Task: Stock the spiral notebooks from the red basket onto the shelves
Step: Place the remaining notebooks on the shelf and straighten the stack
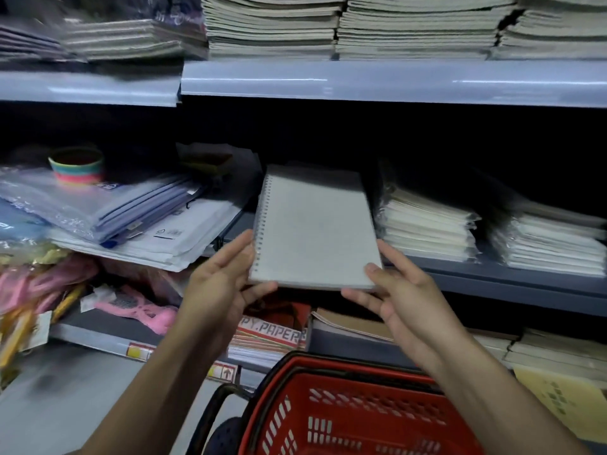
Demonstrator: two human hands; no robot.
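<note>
Mid shelf (492, 277): wrapped notebook stacks (427, 224) at R, plastic folders (98, 208) at L.

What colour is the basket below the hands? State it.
Red basket, with black handle; clearest in the head view, bottom centre.

Both bare forearms reaching forward and up from bottom of view, converging toward middle. Left hand (220, 280) palm turned inward, fingers along spiral edge of notebook (315, 228), thumb under near corner. Right hand (395, 292) palm inward, thumb on top near right corner, fingers beneath. Wrists roughly level, notebook gripped between both hands.
</note>
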